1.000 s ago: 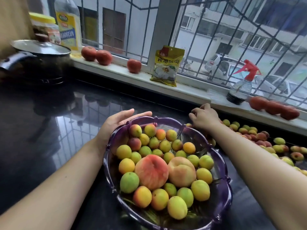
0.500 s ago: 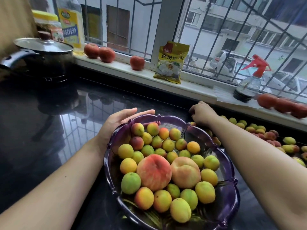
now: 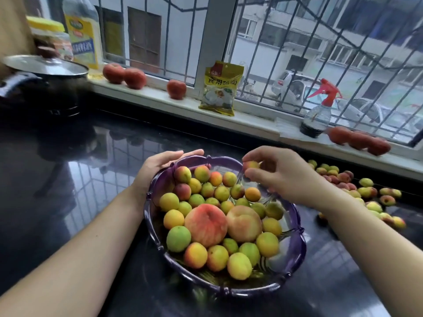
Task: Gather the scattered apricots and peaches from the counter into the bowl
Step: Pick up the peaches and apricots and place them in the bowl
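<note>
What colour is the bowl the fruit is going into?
The bowl is see-through purple, with a scalloped rim; the head view shows it best.

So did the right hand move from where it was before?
Yes. The right hand has come back from behind the bowl's far rim to above the bowl, now pinching an apricot.
</note>
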`<state>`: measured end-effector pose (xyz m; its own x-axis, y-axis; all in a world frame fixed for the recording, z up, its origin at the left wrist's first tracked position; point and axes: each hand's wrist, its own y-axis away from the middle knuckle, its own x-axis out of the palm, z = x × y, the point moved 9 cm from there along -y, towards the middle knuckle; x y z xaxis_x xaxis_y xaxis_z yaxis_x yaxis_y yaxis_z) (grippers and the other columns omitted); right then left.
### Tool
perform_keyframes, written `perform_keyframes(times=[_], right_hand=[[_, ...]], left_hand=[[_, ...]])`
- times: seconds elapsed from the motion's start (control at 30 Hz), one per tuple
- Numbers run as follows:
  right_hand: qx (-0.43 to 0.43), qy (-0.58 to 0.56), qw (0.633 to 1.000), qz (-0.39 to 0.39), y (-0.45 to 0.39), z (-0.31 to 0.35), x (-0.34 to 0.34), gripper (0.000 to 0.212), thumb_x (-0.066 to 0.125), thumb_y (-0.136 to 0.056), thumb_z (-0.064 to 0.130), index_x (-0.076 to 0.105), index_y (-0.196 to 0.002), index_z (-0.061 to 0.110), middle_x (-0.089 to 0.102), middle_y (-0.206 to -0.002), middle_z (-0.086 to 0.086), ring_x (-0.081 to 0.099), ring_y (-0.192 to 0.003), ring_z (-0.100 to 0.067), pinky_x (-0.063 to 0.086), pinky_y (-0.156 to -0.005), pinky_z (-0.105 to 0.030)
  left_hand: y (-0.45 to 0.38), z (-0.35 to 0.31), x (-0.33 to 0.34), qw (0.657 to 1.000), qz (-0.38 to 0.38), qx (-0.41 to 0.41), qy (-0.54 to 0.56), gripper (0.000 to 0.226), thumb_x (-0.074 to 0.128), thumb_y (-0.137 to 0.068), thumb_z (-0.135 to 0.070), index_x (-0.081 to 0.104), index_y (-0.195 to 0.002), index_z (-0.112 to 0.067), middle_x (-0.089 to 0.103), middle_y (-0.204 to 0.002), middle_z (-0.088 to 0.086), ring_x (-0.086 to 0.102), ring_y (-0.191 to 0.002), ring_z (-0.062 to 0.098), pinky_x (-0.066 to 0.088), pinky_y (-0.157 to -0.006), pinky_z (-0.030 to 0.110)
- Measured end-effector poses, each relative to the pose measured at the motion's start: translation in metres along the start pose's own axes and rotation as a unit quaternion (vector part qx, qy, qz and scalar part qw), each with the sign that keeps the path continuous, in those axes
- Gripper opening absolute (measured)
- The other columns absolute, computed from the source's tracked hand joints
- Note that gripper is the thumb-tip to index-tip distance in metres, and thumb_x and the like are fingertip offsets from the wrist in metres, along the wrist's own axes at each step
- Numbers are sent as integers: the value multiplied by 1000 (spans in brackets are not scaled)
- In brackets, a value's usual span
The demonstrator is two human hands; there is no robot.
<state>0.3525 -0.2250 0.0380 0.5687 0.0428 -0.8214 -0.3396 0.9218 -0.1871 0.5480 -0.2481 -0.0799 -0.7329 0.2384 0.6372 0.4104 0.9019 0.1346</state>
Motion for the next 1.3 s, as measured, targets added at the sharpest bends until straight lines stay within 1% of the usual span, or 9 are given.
perform_keyframes(times=[0.13,0.27,0.4,0.67,0.77,0.87,1.0,1.17,1.3], right_hand=[[-45,282,958,12,-4,9,19,31,66,-96,37,64,-126,32,48,-123,11,54,-92,-8,37,-70,-15],[-86,403,910,44,-6,15,37,27,60,-100,30,62,-126,27,47,-121,4,51,-82,-14,25,-55,-15],[-86,404,908,70,-6,17,38,20,59,-99,23,65,-117,27,48,-119,3,52,-82,-13,25,-56,-13],[-92,405,906,78,-7,16,32,38,58,-98,16,60,-135,29,51,-128,5,55,-102,-13,30,-61,-11],[-49,262,962,-54,-5,3,-14,36,60,-98,12,66,-130,26,57,-122,7,56,-101,-12,44,-81,-20],[35,175,966,-189,2,-45,-59,25,60,-96,7,76,-110,20,71,-107,3,61,-94,-11,42,-78,-18],[112,191,967,-126,-18,-107,-42,20,61,-96,14,78,-102,23,74,-105,1,63,-98,-17,45,-83,-30],[54,250,967,-23,-68,-108,1,25,64,-95,32,73,-119,29,70,-114,5,59,-112,-22,50,-96,-44],[41,349,933,73,-92,-102,27,35,55,-101,41,62,-134,30,68,-124,4,54,-120,-23,46,-98,-40]], left_hand=[[2,-2,1,1000,-4,5,1,57,47,-98,-38,61,-148,-13,65,-144,21,59,-137,42,42,-117,55],[2,-2,-2,1000,0,3,-2,54,45,-102,-38,62,-147,-14,65,-143,21,61,-135,41,45,-114,54],[1,-2,-3,1000,4,2,-2,54,46,-101,-38,62,-147,-15,66,-143,21,64,-132,41,46,-111,54],[2,-3,-1,1000,9,16,-10,56,50,-96,-37,63,-146,-14,67,-142,21,65,-131,40,49,-107,52],[-1,-3,-3,1000,13,17,-16,54,48,-97,-32,63,-146,-15,66,-142,22,64,-132,41,49,-109,53],[-4,-2,-7,1000,15,11,-18,58,42,-93,-22,62,-147,-15,65,-143,22,58,-138,44,46,-111,53],[-8,0,-8,999,32,1,-22,60,34,-95,-17,59,-150,-16,60,-149,24,53,-142,45,36,-122,56],[-9,1,-8,999,50,-3,-19,62,31,-95,-15,57,-151,-15,60,-149,24,53,-142,44,38,-121,53],[-8,1,-6,999,46,-6,-21,63,30,-94,-14,56,-152,-14,59,-149,24,54,-141,44,42,-116,53]])
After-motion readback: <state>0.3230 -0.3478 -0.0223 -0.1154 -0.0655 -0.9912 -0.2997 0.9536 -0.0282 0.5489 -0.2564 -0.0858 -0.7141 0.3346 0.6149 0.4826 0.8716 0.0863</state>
